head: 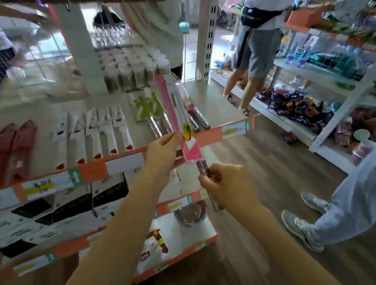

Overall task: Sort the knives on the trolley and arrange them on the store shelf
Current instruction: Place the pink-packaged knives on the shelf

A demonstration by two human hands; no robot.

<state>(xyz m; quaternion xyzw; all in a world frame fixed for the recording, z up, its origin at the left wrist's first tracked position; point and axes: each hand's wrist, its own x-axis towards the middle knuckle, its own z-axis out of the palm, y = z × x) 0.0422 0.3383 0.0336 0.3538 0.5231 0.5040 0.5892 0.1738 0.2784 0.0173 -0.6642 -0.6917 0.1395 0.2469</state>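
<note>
Pink knife pack [192, 152]: it is up in the air, just over the front edge of the top shelf. It is tipped so the far end points to the back, and it is not lying down yet.
Left hand [162, 149]: the fingers pinch the side of the pink card near the middle. I think this keeps the long pack from wobbling.
Right hand [227, 184]: it is curled tight round the see-through handle that sticks out of the card. This hand looks like the one that carries and pushes.
Top shelf [215, 99]: a flat pale board with an orange strip along the front. The right end has a bare patch.
Other pink packs [197, 118]: they lie on the shelf just past the held pack, but the picture is blurry, so I cannot count them. The held one looks headed for that spot, so like goes with like.
Green knife packs [147, 107]: just left of the pink ones, handles to the front.
White knife packs [104, 131]: a neat row further left, red handle ends at the edge.
Red knife packs [7, 146]: at the far left, side by side.
Why in rows: each colour has its own bunch, handles out — easy for a shopper to grab.
Trolley: not in view.
How far along: most of the shelf looks full, so I guess the job is well on.
</note>
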